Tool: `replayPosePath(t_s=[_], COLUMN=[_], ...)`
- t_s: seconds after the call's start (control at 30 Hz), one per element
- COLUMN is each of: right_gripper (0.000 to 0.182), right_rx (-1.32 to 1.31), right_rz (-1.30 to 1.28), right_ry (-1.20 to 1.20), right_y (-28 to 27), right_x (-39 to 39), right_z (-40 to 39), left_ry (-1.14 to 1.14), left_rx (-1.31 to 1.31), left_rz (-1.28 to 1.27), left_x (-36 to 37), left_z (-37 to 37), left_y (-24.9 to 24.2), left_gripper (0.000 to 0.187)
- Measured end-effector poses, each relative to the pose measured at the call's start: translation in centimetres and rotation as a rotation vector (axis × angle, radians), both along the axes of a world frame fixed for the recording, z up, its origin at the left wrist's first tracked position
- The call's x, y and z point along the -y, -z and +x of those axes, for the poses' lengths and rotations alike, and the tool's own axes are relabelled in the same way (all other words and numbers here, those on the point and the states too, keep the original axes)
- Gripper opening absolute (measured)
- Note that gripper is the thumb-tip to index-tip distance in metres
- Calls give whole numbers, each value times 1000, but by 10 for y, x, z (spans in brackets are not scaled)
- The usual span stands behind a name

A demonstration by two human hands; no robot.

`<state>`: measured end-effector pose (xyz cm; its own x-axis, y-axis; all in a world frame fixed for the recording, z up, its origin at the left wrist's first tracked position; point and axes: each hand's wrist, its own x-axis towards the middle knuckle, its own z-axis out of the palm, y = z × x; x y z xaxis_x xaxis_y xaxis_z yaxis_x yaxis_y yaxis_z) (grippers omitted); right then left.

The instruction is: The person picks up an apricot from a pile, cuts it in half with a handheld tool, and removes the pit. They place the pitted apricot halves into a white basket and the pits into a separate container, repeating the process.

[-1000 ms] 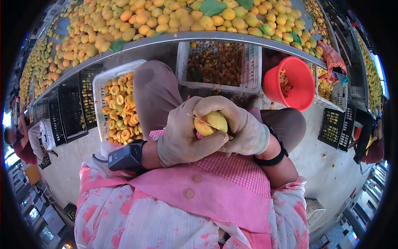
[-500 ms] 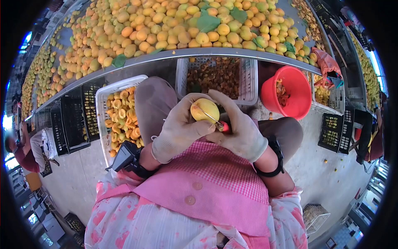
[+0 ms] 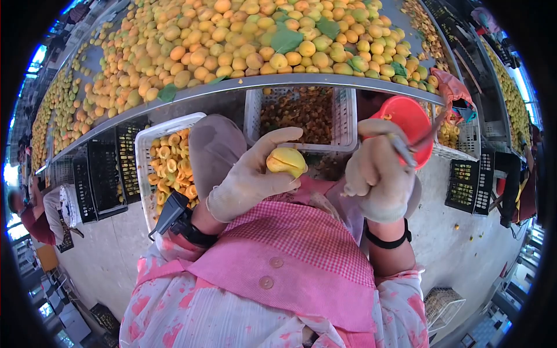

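Observation:
My left hand (image 3: 252,177), in a pale glove, is closed around a yellow apricot (image 3: 285,163) with a cut line running along its side. To its right, my gloved right hand (image 3: 380,177) is raised and closed on a small knife (image 3: 401,149), which is smeared by motion. That hand is in front of the red bucket (image 3: 409,119) and apart from the fruit. Beside my left knee, a white crate (image 3: 142,168) contains halved apricots (image 3: 169,165).
A metal-edged table (image 3: 255,85) heaped with apricots (image 3: 214,43) and a few leaves spans the front. Below it stands a white crate (image 3: 347,113) of brown scraps. Black crates (image 3: 104,168) stand at left, another black crate (image 3: 462,182) at right. A person (image 3: 38,217) sits far left.
My right hand has moved right, away from the apricot, taking the knife along. My left hand still holds the fruit, now turned so that its cut faces up.

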<state>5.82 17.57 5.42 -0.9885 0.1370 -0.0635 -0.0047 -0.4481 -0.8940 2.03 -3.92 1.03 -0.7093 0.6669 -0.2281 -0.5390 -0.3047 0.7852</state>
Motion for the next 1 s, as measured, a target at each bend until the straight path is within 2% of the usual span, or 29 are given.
replayPosePath(t_s=[0.07,0.13,0.17,0.2,0.27,0.3,0.43,0.47,0.5,0.57,0.77,0.83,0.87,0.9,0.93,0.97,1.0], right_gripper=[17,19,20,20,35,34,34,24,22,29,15,17,19,22,25,20,17], right_rx=[-97,-494,-627,-629,-698,-739,-801,-801,-798,-795,-603,-602,-640,-688,-732,-715,-681], right_rz=[-17,-34,82,86,-19,53,91,43,-6,-55,120,151,154,153,151,-21,-186], right_ry=[101,156,124,126,133,125,130,78,24,-36,31,47,51,56,63,41,11], right_y=[-11,-12,-14,-16,-20,-18,-17,-13,-8,-5,-10,-14,-17,-19,-22,-24,-25], right_x=[12,14,13,16,25,22,31,29,27,25,34,38,40,41,42,42,42], right_z=[-1,-7,-11,-12,-15,-18,-23,-22,-21,-20,-26,-29,-29,-29,-30,-30,-28], left_ry=[21,43,43,42,82,120,175,125,74,72,65,63,-33,-1,38,45,72], left_rx=[40,81,38,-7,-15,-19,28,19,11,-24,-82,-167,-150,-189,-114,-214,-174], left_rz=[24,50,75,100,137,170,311,302,292,275,280,125,102,41,169,175,172], left_x=[-2,-6,-9,-11,-12,-12,-18,-21,-23,-24,-22,-22,-26,-22,-21,-18,-17], left_z=[0,0,-1,-1,-4,-5,-2,1,2,1,6,5,11,10,8,7,7], left_y=[2,2,1,1,3,4,9,7,5,2,3,-1,-12,-12,-13,-16,-19], left_gripper=[49,49,49,50,51,51,58,60,62,61,52,51,52,53,56,60,64])
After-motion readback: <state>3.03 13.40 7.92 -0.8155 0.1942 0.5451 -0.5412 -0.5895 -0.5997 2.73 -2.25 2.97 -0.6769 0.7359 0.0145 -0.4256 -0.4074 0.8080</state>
